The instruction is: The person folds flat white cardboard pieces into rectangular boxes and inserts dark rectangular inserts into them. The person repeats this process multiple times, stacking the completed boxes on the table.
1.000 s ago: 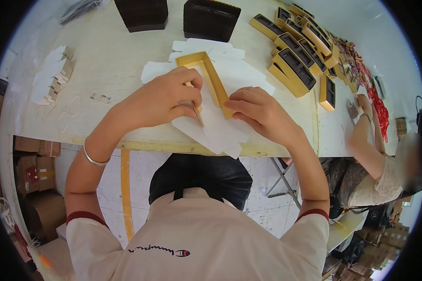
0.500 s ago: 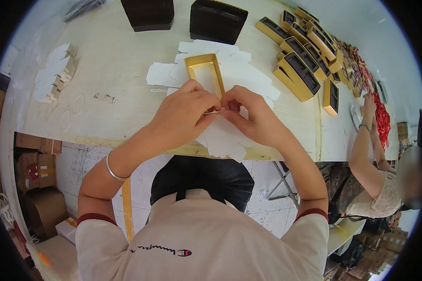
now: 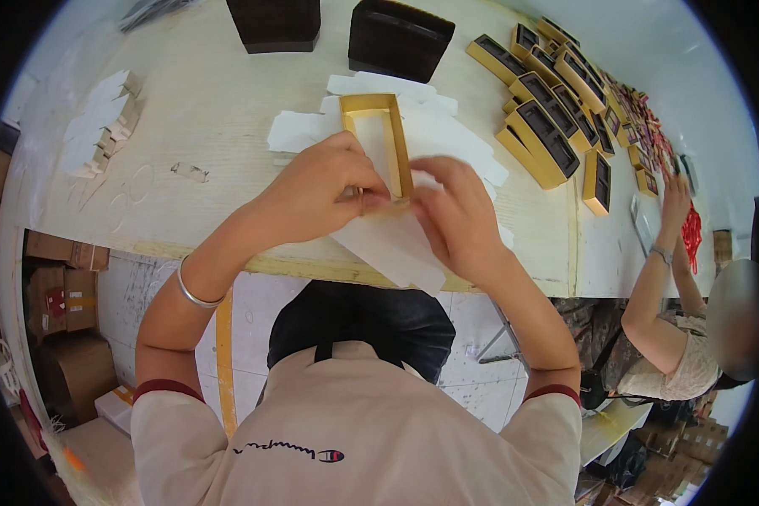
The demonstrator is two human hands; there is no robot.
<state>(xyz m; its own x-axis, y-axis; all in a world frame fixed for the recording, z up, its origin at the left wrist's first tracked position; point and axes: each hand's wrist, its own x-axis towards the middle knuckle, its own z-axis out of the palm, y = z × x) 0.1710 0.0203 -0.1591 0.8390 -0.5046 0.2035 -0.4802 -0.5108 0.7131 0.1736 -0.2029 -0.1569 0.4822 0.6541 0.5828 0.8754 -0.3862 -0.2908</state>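
A shallow gold cardboard box (image 3: 403,156), white inside, stands partly folded up on flat white card blanks (image 3: 299,131). At its near end my left hand (image 3: 316,190) is closed, with thumb and fingers pinching the folded edge. My right hand (image 3: 464,219) is bent around the near right corner, its fingertips touching or very close to the box. Motion smears those fingers, so their grip is unclear. The near end wall is mostly hidden by my fingers.
Finished gold boxes with dark inserts (image 3: 541,139) are heaped at the right. Two dark brown stacks (image 3: 401,40) stand at the back, folded white card pieces (image 3: 101,126) at the left. Beyond the heap, a co-worker's hands (image 3: 675,202) work by red ribbons (image 3: 691,236).
My right hand has shifted slightly right and down, its pinch at the near corner loosened. The box's near end shows more gold card between my hands. The view has moved slightly.
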